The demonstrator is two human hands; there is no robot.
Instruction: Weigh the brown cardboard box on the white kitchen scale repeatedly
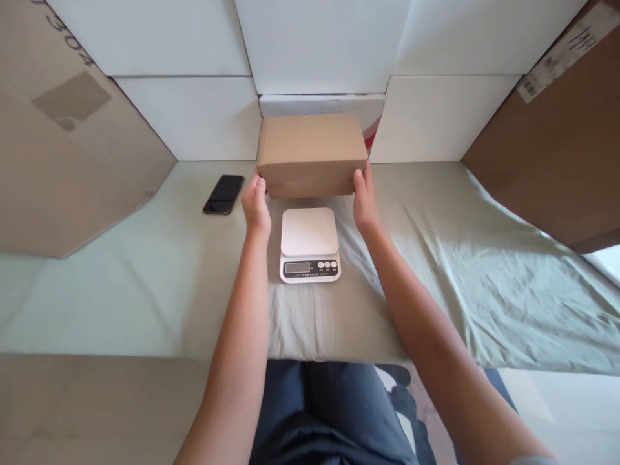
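Observation:
Between my two hands is a closed brown cardboard box [312, 145], gripped at its left and right ends. My left hand [256, 203] presses its thumb near the lower left corner. My right hand [364, 197] holds the right end, thumb on the front face; the other fingers of both hands are largely hidden. Just in front of the box lies a white digital kitchen scale [310, 242], its plate bare and its small display showing no readable figures. Whether the box touches the cloth behind the scale I cannot tell.
A black smartphone [223, 194] lies left of my left hand on the pale green cloth [145, 278]. Large cardboard boxes stand at the left [72, 148] and the right [557, 142]. White panels [320, 45] close off the back. The cloth is wrinkled at right.

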